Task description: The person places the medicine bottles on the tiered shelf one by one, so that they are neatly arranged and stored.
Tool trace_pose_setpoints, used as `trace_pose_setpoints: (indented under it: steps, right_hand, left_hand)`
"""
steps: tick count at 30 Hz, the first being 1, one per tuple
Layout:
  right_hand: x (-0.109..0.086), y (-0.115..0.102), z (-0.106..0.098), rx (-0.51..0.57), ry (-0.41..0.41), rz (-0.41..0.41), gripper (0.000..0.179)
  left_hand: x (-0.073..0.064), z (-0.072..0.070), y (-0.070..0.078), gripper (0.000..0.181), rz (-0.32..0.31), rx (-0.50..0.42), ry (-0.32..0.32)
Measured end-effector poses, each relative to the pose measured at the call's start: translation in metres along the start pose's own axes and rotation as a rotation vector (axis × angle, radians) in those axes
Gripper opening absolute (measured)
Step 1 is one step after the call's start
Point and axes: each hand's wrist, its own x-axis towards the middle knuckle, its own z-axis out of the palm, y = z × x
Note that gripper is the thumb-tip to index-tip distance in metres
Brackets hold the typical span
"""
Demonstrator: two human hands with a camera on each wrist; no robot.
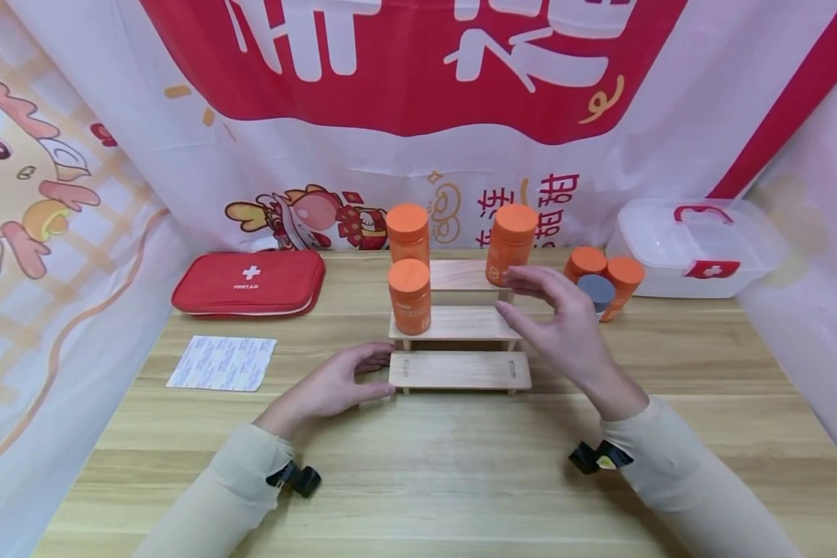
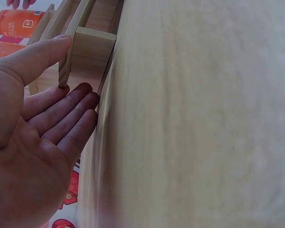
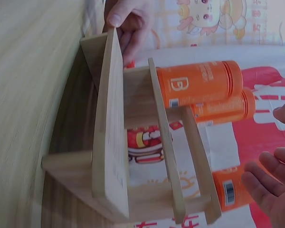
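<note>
A three-step wooden rack (image 1: 460, 372) stands on the table between my hands. One orange bottle (image 1: 410, 302) is on the left of its middle step; another orange bottle (image 1: 408, 229) stands behind it on the top step. At the right of the top step is a third orange bottle (image 1: 512, 244). My left hand (image 1: 338, 380) rests at the rack's left end, fingers extended and thumb at the lowest step's edge (image 2: 69, 57). Just in front of the top right bottle, my right hand (image 1: 568, 322) hovers with thumb and fingers apart, holding nothing.
Right of the rack stand two orange bottles (image 1: 624, 283) and a grey-lidded bottle (image 1: 596, 293), close to a white lidded box (image 1: 700, 248). On the left lie a red first aid pouch (image 1: 249, 285) and a printed white packet (image 1: 223, 363). A printed cloth (image 1: 363, 155) hangs behind.
</note>
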Motion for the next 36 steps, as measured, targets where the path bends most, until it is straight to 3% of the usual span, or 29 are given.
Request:
trace_pose_setpoints:
  steps: [22,31,36]
  right_hand:
    - [-0.026,0.028,-0.056,-0.103,0.094,0.150,0.042]
    - [-0.041,0.045,-0.079,-0.087,0.175,0.129,0.043]
    - [-0.049,0.052,-0.088,-0.110,0.186,0.219,0.044]
  left_hand:
    - [0.002,0.000,-0.001,0.074,-0.027,0.010,0.004]
    - [0.001,-0.001,-0.001,0.073,-0.016,0.013,0.002]
    - [0.001,-0.001,-0.002,0.072,-0.019,0.015,0.002]
